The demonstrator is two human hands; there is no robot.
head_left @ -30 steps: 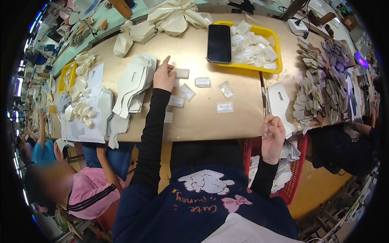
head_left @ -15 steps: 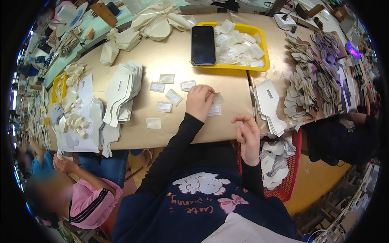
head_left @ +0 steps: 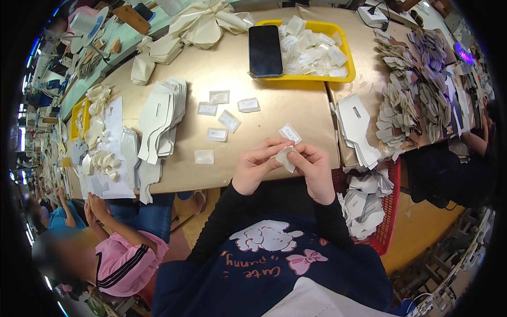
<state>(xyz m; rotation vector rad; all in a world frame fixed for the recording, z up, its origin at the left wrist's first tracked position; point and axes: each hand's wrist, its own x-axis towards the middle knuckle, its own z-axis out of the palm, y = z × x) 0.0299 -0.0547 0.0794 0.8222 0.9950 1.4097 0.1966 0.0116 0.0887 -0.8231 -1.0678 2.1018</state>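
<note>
Close to the table's front edge, my two hands meet around one small whitish translucent label patch. My left hand pinches its left side, and my right hand grips its right side between thumb and fingers. Just beyond my fingertips lies another label patch, flat on the table. Farther left, several similar patches are spread about, among them a tilted one and a blank-looking one. The side of the patch turned away from me is hidden.
A yellow tray heaped with patches stands at the back, a black phone resting on its left side. Stacks of white cut pieces lie left and right. A red basket is below right. A person sits at left.
My left hand has picked a patch off the table and drawn it back toward me. My right hand has moved in and closed on it too.
</note>
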